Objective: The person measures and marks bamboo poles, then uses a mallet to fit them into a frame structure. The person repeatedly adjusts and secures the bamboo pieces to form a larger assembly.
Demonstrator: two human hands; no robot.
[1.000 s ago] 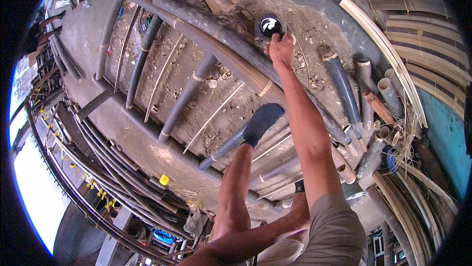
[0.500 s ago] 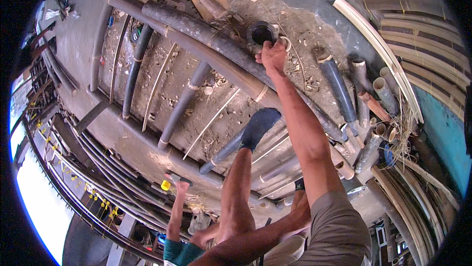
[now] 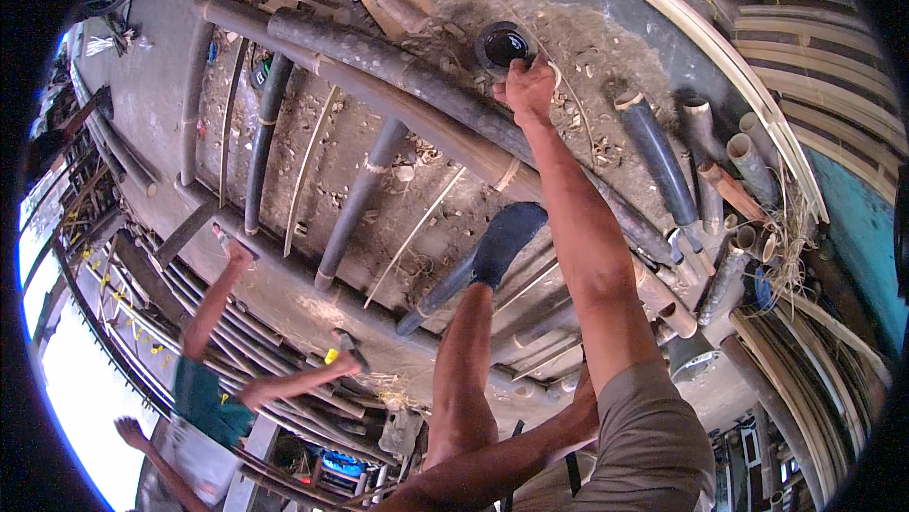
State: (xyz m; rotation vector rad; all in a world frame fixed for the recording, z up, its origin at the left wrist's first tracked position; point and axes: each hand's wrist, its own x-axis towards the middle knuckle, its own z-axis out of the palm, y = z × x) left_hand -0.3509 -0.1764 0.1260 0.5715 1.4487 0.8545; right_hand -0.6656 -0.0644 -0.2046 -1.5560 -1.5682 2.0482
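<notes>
My right hand [image 3: 527, 90] reaches away from me, over the far side of a bamboo-pole frame [image 3: 417, 114]. Its fingers are closed at the near rim of a black round container [image 3: 483, 46], whose inside looks dark and glossy. A pale ring-shaped piece [image 3: 555, 76] shows beside that hand, partly hidden by it. A bare limb [image 3: 492, 469], probably my left arm, crosses low in the picture; its far end goes out of sight behind my right sleeve, so my left hand is hidden. My foot in a dark sock [image 3: 508, 239] rests at the frame's cross pole.
Cut bamboo tubes [image 3: 658, 166] and chisel-like tools [image 3: 696, 242] stand or lie at right. Long pale strips [image 3: 729, 86] curve behind them. Wood shavings cover the ground inside the frame. Another person in green shorts [image 3: 213, 403] moves at lower left beside stacked poles [image 3: 284, 351].
The container's inside now shows a glossy dark surface, and my right hand stays at its rim. The other person has moved left. The view has shifted slightly.
</notes>
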